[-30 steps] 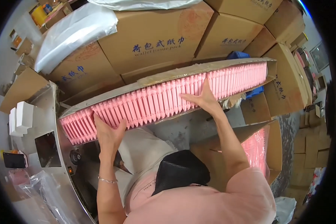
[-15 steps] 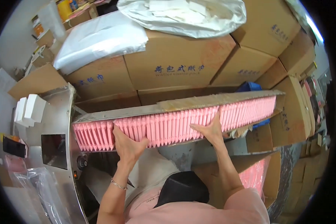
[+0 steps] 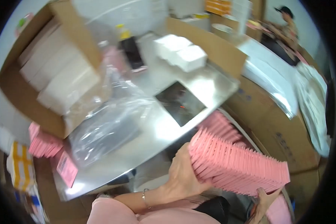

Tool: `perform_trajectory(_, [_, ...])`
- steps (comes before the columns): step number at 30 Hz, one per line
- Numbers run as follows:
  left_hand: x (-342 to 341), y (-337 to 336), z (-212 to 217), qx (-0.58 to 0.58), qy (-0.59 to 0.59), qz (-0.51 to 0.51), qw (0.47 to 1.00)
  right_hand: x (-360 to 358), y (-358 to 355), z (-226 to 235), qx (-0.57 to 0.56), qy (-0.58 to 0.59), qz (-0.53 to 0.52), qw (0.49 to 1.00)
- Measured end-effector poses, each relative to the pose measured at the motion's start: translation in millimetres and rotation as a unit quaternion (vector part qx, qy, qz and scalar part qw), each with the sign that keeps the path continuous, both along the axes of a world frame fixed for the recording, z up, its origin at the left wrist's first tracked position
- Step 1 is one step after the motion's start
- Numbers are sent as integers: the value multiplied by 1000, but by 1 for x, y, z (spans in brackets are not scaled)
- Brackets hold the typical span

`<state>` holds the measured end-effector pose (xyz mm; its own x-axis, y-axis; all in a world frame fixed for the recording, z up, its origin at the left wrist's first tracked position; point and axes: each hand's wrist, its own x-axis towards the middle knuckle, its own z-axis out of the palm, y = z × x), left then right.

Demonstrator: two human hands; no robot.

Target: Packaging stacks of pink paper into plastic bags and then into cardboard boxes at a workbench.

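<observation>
Pink packet stack (image 3: 238, 165), flat, ridged

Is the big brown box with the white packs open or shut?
Open. The brown box has its flaps spread wide, and white packs show inside it.

Packing workshop, stacked cardboard cartons (image 3: 276, 123), steel worktable (image 3: 153, 130), pink packets (image 3: 235, 164), plastic bags (image 3: 108, 123)

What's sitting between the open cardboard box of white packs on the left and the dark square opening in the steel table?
In the head view, a crumpled clear plastic bag lies on the steel table between the cardboard box and the dark square opening.
</observation>
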<state>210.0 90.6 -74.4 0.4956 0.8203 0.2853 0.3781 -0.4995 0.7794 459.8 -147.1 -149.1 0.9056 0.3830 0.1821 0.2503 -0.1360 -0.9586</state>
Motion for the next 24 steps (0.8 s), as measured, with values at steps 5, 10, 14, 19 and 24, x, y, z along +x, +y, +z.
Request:
perform_trajectory(5, [-126,-7,21,-66,-6,212,975,-63,147,48,34,12,255,966])
perform_trajectory(10, [-201,-25,23,-14,-113,405,907,-146,256,79,-16,-123,483,867])
perform_trajectory(14, [-257,-9,7,25,-8,437,899,-185,327,104,-91,-109,527,838])
perform_trajectory(19, [-293,42,34,-170,-18,407,897,-193,409,90,-243,-116,611,744])
perform_trajectory(24, [-316,67,35,-248,-34,341,906,-199,459,89,-319,-64,692,644])
